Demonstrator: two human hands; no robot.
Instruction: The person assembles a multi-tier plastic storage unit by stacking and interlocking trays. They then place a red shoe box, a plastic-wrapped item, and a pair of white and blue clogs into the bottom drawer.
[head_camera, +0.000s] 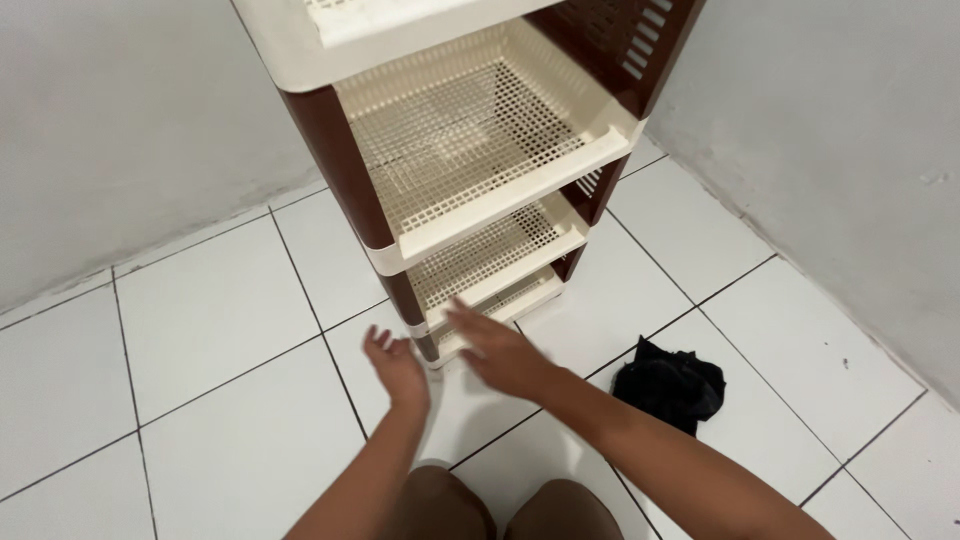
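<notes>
Basket rack (470, 170), cream trays in brown frame, stands upper centre on the tiled floor (210, 330); left hand (398, 368) and right hand (500, 352) hover at its lowest tray (500, 300), fingers apart, empty; black cloth (670, 385) lower right.

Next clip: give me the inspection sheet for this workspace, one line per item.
Surface: white tiled floor, dark grout lines.
Job's things: tiered rack, cream perforated shelves on brown posts; shelves in view empty.
Clutter: crumpled black cloth on the floor, right of the rack.
Hands: left hand and right hand open, holding nothing, in front of the rack's lowest shelf; contact cannot be told, right hand blurred.
Cables: nothing seen.
Surroundings: white walls meeting in a corner; the person's knees at the bottom edge.
</notes>
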